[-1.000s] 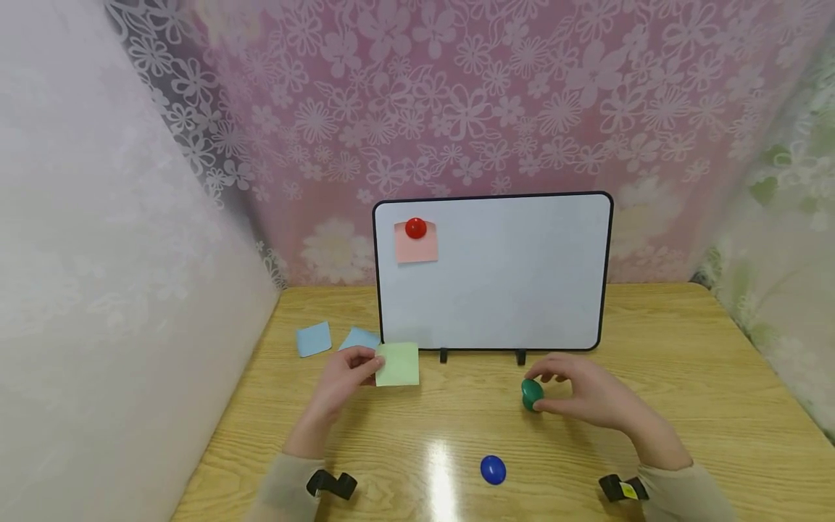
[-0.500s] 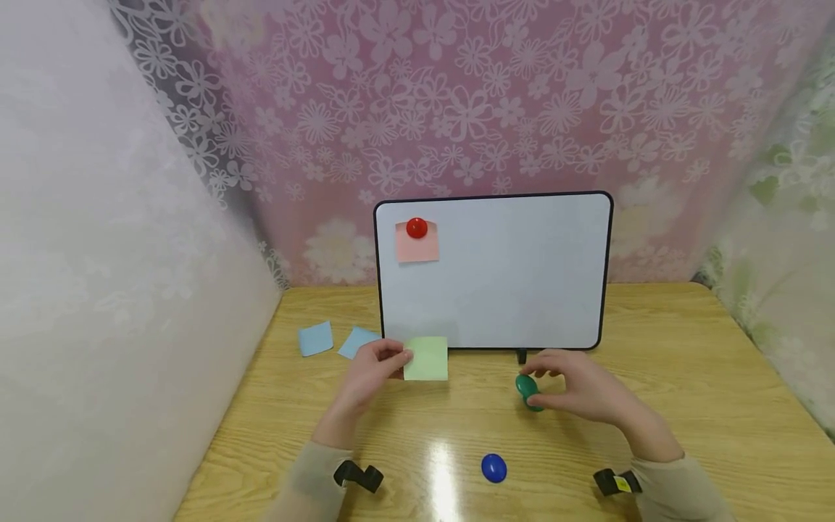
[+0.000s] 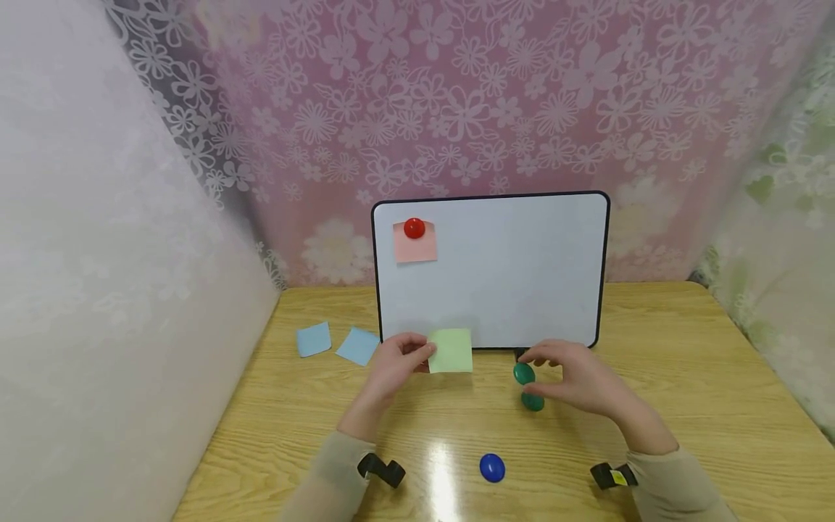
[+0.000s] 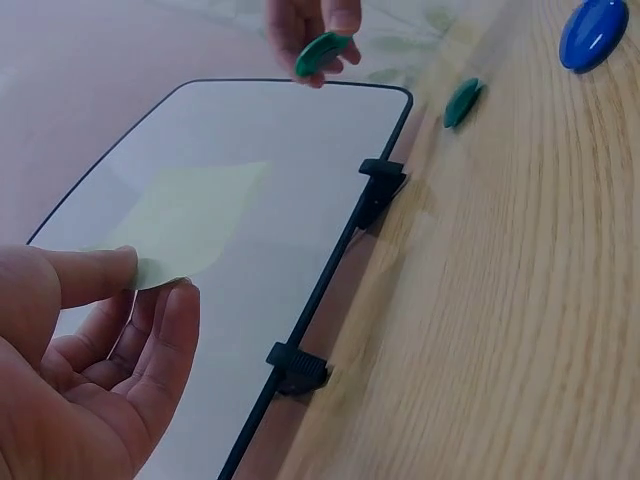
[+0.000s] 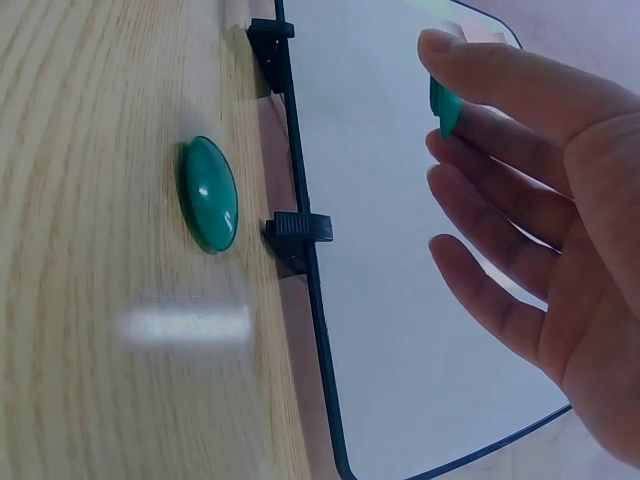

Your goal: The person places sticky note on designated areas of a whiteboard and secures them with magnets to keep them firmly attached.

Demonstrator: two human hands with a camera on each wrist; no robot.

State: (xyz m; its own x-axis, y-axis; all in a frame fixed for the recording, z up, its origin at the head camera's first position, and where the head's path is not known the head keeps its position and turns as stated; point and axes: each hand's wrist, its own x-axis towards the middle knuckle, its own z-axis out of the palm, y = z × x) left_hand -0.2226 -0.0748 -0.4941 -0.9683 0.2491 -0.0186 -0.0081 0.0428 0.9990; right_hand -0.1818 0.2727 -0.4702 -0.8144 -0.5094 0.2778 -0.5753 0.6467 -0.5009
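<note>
Left hand (image 3: 398, 362) pinches the green note (image 3: 450, 351) by its left edge, thumb on top and fingers curled beneath; the left wrist view shows the pinch at the note's near corner (image 4: 190, 225). Note is held off the table, in front of the lower left part of the whiteboard (image 3: 509, 275); whether it touches the board cannot be told.

Right hand (image 3: 574, 377) pinches a green magnet (image 3: 523, 373) between thumb and forefinger, other fingers loosely spread. Right wrist view shows the magnet (image 5: 444, 106) edge-on at the fingertips, raised above the table and close to the board face. Left wrist view shows the same magnet (image 4: 322, 55) near the board's far corner.

Second green magnet (image 3: 533, 402) lies on the table directly below the held one, just beside the board's right foot (image 5: 296, 232). Blue magnet (image 3: 492, 467) lies nearer the person, well apart from both hands, between the two forearms.

Table (image 3: 685, 377) is light wood grain with a glare patch near the front edge. Board stands upright on two black feet at the table's rear. Red magnet (image 3: 414, 228) pins a pink note (image 3: 414, 248) to the board's upper left. Two blue notes (image 3: 313, 338) lie flat on the table left of the board, near the left hand. Backdrop (image 3: 457, 109) is pink with white flower lace; white drape at left, greenish at right.

Note and held magnet sit near each other, at similar height, with the board's lower edge behind both.
</note>
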